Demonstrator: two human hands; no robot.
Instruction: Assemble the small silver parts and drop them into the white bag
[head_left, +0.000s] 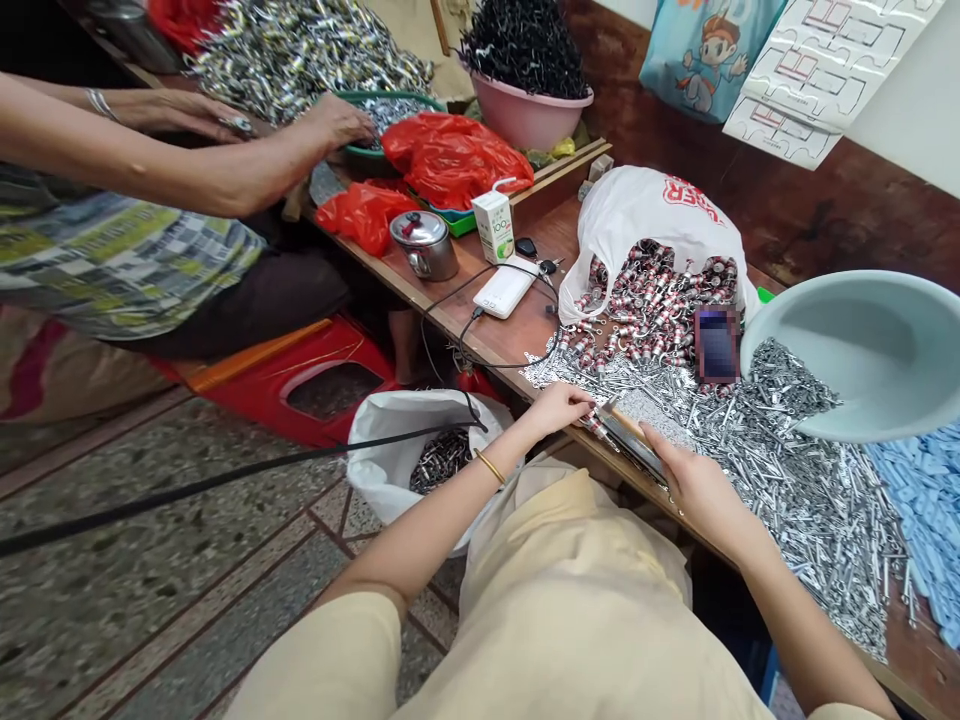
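My left hand [564,404] pinches a small red-and-silver metal part at the near end of a flat metal tray [634,440] lying at the table's edge. My right hand [694,485] grips the tray's near side, fingers curled round it. Around the tray spreads a heap of small silver metal pieces [810,490]. Behind it a white plastic bag [645,215] spills red-and-silver parts [652,305] onto the wooden table [540,320].
A pale blue basin [870,350] tilts at the right beside blue pieces [926,500]. A white bag of dark parts [420,450] stands on the floor. Power bank [506,288], milk carton [493,225], steel pot [424,243], red bags, pink basin [529,115]. Another person's hands [337,120] work at the far left.
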